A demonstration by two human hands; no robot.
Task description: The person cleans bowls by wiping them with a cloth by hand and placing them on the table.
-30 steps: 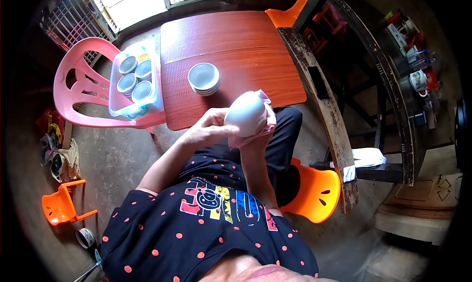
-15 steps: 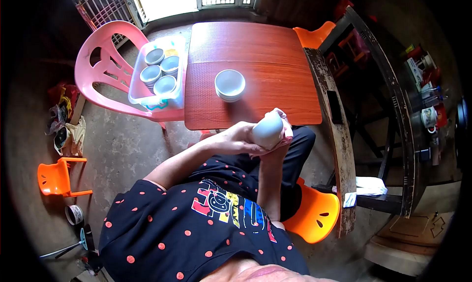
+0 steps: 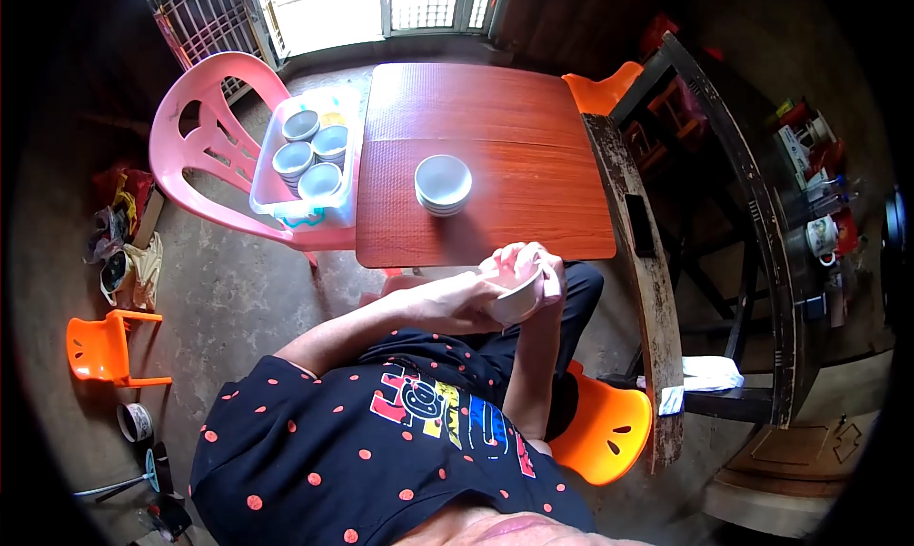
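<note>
A small white bowl (image 3: pixel 517 305) is held tilted between my two hands, just off the near edge of the table. My left hand (image 3: pixel 455 301) grips its left side. The fingers of my right hand (image 3: pixel 541 268) curl over the far rim and right side. A small white patch by the right fingers may be cloth, but I cannot tell. On the red-brown table (image 3: pixel 533 184), a short stack of similar bowls (image 3: pixel 444 182) stands a little beyond my hands.
Several stacked bowls fill a clear plastic box (image 3: pixel 268 199) on a pink chair (image 3: pixel 171 118) left of the table. A worn wooden bench (image 3: pixel 657 346) with a dark phone-like object (image 3: pixel 640 225) runs along the right. Orange chairs (image 3: pixel 605 432) stand around.
The bowl has turned from showing its outer side to showing its rim and part of the inside. My right fingers have shifted over the rim. The whole view has moved slightly.
</note>
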